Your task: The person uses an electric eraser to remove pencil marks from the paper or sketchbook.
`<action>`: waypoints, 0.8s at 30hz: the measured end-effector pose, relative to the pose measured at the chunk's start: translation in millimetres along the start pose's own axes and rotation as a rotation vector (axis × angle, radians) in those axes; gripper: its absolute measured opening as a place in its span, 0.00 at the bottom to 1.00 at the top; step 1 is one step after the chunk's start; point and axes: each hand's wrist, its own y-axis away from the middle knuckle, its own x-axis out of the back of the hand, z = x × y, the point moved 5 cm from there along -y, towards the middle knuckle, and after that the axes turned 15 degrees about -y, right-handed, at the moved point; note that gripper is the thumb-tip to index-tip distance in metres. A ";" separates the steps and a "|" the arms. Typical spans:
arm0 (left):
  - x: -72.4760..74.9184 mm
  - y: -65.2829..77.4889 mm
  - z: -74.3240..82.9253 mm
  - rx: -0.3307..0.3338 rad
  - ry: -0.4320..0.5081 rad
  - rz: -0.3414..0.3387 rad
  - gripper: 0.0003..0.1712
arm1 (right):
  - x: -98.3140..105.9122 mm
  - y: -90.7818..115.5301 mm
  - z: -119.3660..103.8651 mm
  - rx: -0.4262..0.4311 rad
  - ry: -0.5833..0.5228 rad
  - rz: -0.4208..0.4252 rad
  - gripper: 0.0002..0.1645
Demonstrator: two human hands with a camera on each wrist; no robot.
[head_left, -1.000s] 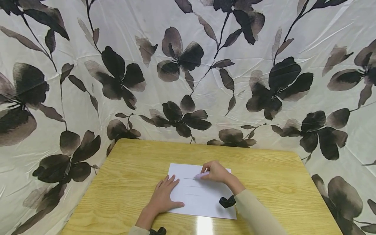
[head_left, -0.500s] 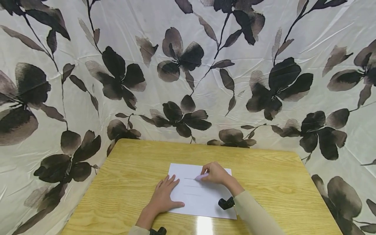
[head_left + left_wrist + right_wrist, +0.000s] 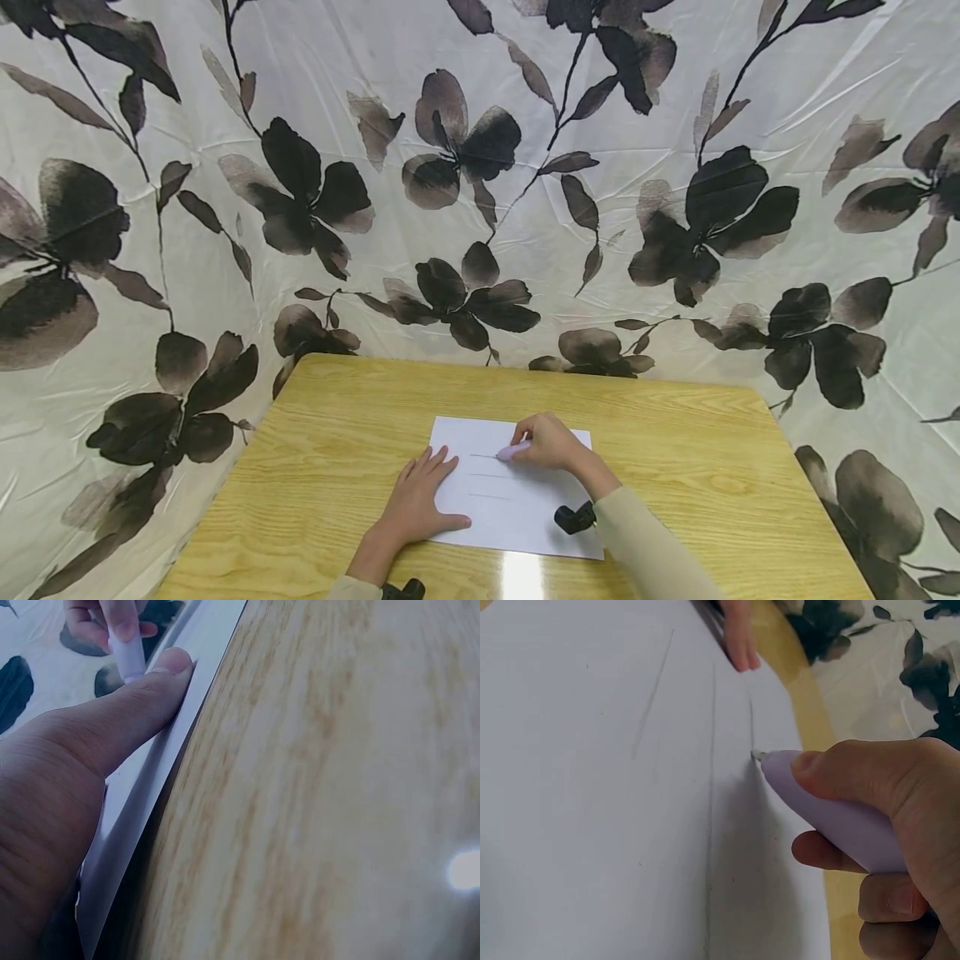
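Observation:
A white sheet of paper (image 3: pixel 525 529) lies on the table with several thin grey lines drawn across it. My left hand (image 3: pixel 422 502) rests flat on the paper's left edge, fingers spread and straight; its thumb (image 3: pixel 150 690) lies along the near edge in the left wrist view. My right hand (image 3: pixel 553 442) grips a thick lavender electric eraser (image 3: pixel 840 802) between thumb and fingers. The small pale tip (image 3: pixel 760 755) is right at the end of the line (image 3: pixel 751 720) farthest from me, which is shorter than the other lines (image 3: pixel 713 750) nearby.
The wooden table (image 3: pixel 360 392) extends around the paper on all sides. Behind it hangs a white cloth (image 3: pixel 585 308) with dark flowers. A black wrist camera (image 3: pixel 575 518) overlaps the paper's right part, and another (image 3: pixel 405 590) sits at the left wrist.
My right hand and forearm have shifted very slightly, the eraser tip staying at the end of the farthest line. My left hand stays in place.

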 end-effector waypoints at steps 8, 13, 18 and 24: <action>2.5 -0.1 0.8 -0.001 0.026 -0.007 0.58 | 0.9 -0.1 -1.4 -0.020 -0.006 0.000 0.08; 1.0 -0.8 0.3 -0.003 0.020 -0.015 0.59 | -0.7 -1.8 -4.0 -0.002 -0.016 -0.004 0.08; -1.9 -0.4 -1.7 0.008 0.008 -0.029 0.60 | 0.4 -0.7 -4.8 -0.023 -0.014 -0.002 0.09; -2.8 -0.3 -2.2 0.003 0.011 -0.023 0.60 | -2.3 -2.9 -8.2 -0.029 -0.002 -0.007 0.08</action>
